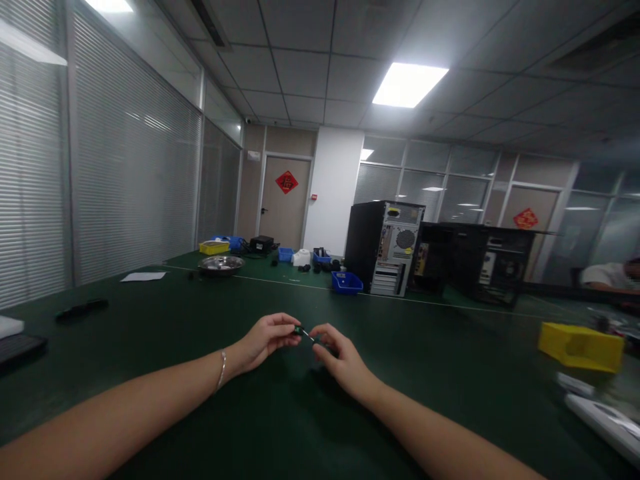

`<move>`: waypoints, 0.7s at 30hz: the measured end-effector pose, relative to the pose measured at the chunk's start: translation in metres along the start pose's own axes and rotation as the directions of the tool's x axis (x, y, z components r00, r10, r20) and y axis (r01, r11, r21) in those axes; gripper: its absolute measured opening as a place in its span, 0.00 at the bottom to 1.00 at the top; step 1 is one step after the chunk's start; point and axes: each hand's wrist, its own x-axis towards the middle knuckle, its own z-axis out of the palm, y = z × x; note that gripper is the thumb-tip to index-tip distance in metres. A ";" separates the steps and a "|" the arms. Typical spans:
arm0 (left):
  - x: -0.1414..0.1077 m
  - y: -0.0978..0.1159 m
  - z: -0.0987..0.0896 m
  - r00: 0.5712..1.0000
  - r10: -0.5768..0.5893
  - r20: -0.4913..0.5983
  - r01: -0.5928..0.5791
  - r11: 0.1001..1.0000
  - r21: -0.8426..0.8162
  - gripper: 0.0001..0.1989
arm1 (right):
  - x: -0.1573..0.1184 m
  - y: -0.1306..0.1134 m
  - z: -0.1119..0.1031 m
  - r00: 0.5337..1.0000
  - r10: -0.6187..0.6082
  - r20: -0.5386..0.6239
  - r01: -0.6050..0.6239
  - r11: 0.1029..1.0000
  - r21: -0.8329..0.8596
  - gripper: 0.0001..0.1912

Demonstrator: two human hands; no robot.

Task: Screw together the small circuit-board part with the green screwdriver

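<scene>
My left hand (273,339) pinches a small dark part (299,330) between thumb and fingers, above the green table (210,427). Just to its right, my right hand (337,353) is closed on the dark handle of a small screwdriver (309,336). The screwdriver's thin metal shaft spans the short gap between the two hands, and its tip meets the dark part. Fingers cover most of the handle and some of the part, so their exact shapes are hidden.
A computer tower (367,247) stands at the back beside a blue bin (347,283). At the back left is a metal bowl (221,265). A yellow bin (580,347) sits at right. Another person's sleeve (605,275) shows at far right.
</scene>
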 end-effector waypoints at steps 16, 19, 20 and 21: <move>0.002 -0.002 -0.006 0.999 0.001 0.039 -0.004 0.998 0.065 0.11 | -0.001 0.003 -0.004 0.996 0.040 0.079 -0.050 0.991 0.122 0.13; 0.003 -0.003 -0.006 0.999 -0.004 0.036 0.002 0.998 0.065 0.10 | -0.001 0.003 -0.005 0.995 0.051 0.091 -0.062 0.990 0.123 0.13; 0.004 -0.003 -0.007 0.999 -0.006 0.036 0.003 0.998 0.062 0.10 | 0.000 0.004 -0.005 0.994 0.051 0.097 -0.064 0.989 0.130 0.13; 0.004 -0.004 -0.007 0.999 -0.006 0.037 0.004 0.998 0.056 0.10 | 0.000 0.005 -0.005 0.993 0.049 0.103 -0.064 0.988 0.141 0.13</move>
